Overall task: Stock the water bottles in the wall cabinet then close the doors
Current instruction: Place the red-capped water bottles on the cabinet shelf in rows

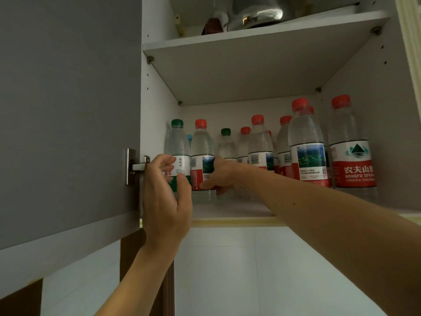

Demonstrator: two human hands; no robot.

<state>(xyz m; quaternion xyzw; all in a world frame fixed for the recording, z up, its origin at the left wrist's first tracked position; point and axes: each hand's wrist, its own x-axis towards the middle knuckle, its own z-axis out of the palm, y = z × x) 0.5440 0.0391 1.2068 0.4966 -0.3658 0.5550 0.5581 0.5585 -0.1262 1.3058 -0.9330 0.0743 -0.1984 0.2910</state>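
- We faced an open wall cabinet (159, 92), white inside, with its grey left door (68, 110) swung wide and a metal hinge (133, 166) showing at the door's inner edge.
- The upper shelf (250, 39) carried a shiny metal kettle (257, 12) and a dark brown object that we could not identify.
- On the lower shelf (232, 209) the water bottles stood upright in loose rows, most with red caps and red-and-white labels; the nearest two on the right were the red-capped bottle with the mountain logo (352, 151) and the red-capped bottle with the landscape label (307, 147) just beside it.
- Our right hand (222, 176) reached in from the right, its fingers and thumb wrapped round the lower part of a red-capped front bottle (202, 151) standing on the shelf near the left wall.
- Our left hand (165, 197) was held up at the cabinet's left edge, fingers curled loosely round the green-capped bottle (177, 144); we could not tell for sure how firmly it gripped.
- These two bottles stood side by side, touching or very nearly so.
- A second green-capped bottle (226, 144) stood further back, among smaller-looking red-capped ones.
- Below the cabinet we saw pale wall tiles (227, 270).
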